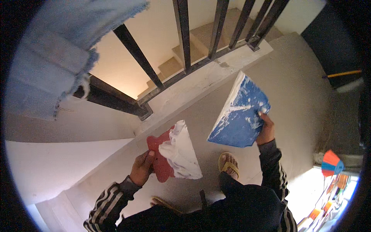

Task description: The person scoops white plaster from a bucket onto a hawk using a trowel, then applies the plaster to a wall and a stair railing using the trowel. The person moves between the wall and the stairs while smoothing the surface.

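Observation:
My left hand [142, 168] is closed round the edge of a red putty spreader [161, 162]. A thick lump of white putty [181, 152] covers the spreader's right side. My right hand [266, 130] grips a blue putty spreader [241, 116] by its right edge, the thumb lying on its face. White smears streak the blue face and a white layer runs along its long left edge. The two spreaders are held apart, above the floor.
Black metal railing bars [183, 36] rise from a pale ledge [208, 75], with stairs [170, 67] beyond. Frayed denim cloth [58, 58] hangs at upper left. My sandalled foot [228, 164] stands on the grey floor [297, 96]. An orange-and-blue object [331, 164] shows at far right.

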Demonstrator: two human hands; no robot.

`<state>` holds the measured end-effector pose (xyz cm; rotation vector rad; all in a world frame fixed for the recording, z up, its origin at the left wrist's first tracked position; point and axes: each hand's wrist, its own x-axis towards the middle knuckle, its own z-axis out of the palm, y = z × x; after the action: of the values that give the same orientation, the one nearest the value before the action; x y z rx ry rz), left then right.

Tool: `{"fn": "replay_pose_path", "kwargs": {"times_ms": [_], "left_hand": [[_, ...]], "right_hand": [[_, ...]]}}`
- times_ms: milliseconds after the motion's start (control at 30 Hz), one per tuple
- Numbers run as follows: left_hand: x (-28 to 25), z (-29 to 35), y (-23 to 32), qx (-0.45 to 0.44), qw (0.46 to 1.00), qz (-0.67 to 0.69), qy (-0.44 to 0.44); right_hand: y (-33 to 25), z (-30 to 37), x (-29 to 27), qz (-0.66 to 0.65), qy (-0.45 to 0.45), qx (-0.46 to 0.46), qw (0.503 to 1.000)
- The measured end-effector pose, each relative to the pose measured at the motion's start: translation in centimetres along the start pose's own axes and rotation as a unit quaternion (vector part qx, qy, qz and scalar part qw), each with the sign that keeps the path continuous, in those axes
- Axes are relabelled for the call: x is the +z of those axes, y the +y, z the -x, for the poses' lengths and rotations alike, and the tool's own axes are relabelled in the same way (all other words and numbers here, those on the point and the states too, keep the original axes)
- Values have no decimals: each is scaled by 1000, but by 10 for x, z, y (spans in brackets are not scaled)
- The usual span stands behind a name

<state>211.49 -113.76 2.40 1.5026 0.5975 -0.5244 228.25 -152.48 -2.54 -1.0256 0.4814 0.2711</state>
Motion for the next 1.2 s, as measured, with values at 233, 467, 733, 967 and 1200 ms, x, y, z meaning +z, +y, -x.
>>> {"fn": "replay_pose_path", "kwargs": {"times_ms": [233,467,733,967,1200], "left_hand": [[22,12,25,1,999,9,43],[22,0,37,26,997,-50,46],[20,5,32,66,995,-54,43],[17,-1,25,63,994,-64,67],[11,6,20,52,994,-27,96]], "right_hand": [[-88,22,61,551,-315,-339,695],[-72,34,91,581,-488,-325,565],[-65,46,114,586,-542,-446,406],[-51,54,109,582,-568,-436,387],[-62,64,115,581,-612,-365,394]]}}
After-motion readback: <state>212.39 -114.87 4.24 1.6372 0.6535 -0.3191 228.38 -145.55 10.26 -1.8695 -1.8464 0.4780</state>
